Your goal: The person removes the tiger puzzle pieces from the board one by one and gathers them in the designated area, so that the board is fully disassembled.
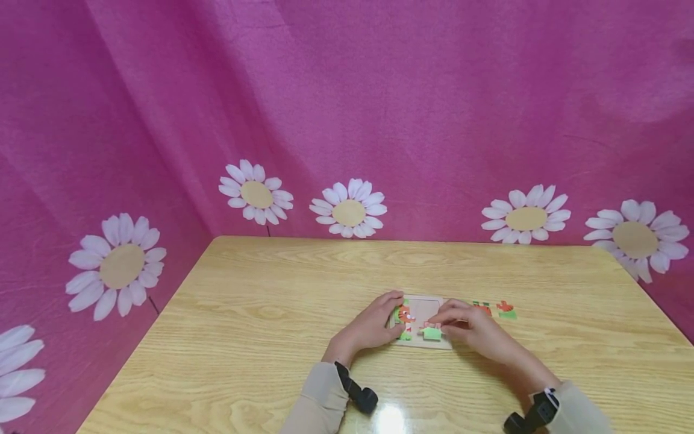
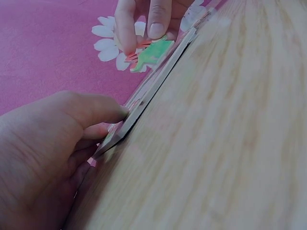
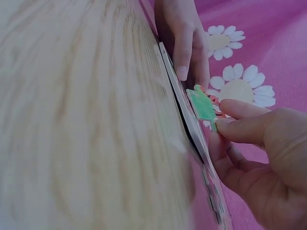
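Note:
A shallow wooden puzzle board [image 1: 428, 299] lies flat on the table, with orange-and-green pieces [image 1: 404, 314] set in its left side. My left hand [image 1: 374, 322] grips the board's left end, thumb [image 2: 108, 109] at the near side and fingers toward the far corner. Between thumb and index finger, my right hand [image 1: 477, 331] pinches a green puzzle piece [image 1: 432, 333] with red parts. In the right wrist view that piece [image 3: 202, 105] is tilted just over the board's near right part; whether it touches the board I cannot tell.
Several loose puzzle pieces [image 1: 506, 310], orange and green, lie right of the board, partly behind the right hand. The wooden table [image 1: 271, 301] reaches back to a pink curtain [image 1: 423, 120] with white flowers. Each wrist wears a black camera [image 1: 364, 398].

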The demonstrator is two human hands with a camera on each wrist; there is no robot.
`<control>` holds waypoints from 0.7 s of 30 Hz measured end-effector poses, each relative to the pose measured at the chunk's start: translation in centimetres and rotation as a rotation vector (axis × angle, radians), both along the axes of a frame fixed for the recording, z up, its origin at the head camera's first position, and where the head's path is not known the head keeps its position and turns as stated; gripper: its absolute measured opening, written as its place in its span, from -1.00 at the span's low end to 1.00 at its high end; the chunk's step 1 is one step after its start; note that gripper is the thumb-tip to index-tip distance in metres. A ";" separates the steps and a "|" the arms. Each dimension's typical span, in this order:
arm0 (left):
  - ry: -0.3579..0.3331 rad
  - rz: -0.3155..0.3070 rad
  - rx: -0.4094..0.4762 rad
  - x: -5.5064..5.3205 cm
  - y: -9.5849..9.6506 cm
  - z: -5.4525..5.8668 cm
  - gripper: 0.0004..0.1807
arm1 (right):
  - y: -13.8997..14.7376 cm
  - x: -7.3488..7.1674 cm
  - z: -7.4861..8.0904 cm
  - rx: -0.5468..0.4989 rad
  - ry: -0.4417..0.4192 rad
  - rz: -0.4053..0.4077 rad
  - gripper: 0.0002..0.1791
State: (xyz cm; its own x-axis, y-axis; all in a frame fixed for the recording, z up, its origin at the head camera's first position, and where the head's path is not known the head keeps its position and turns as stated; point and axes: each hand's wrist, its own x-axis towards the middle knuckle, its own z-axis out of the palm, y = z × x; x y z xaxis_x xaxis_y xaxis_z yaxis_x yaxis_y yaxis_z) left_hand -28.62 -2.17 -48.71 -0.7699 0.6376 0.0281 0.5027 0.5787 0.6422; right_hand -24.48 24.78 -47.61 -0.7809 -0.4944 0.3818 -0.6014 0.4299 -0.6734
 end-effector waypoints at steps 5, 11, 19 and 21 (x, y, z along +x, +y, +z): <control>0.017 -0.009 0.006 -0.1 -0.1 -0.1 -0.31 | 0.7 0.0 -0.2 -0.007 0.074 0.007 -0.68; 0.006 -0.004 0.022 0.0 -0.1 -0.1 -0.30 | 1.9 0.3 0.1 0.001 0.009 -0.028 -0.70; -0.005 -0.001 0.029 0.0 -0.1 0.0 -0.31 | 3.9 0.4 -0.2 -0.017 0.095 -0.028 -0.65; -0.003 -0.003 0.031 0.0 -0.1 0.0 -0.31 | 4.4 0.3 -0.4 -0.020 0.123 -0.026 -0.61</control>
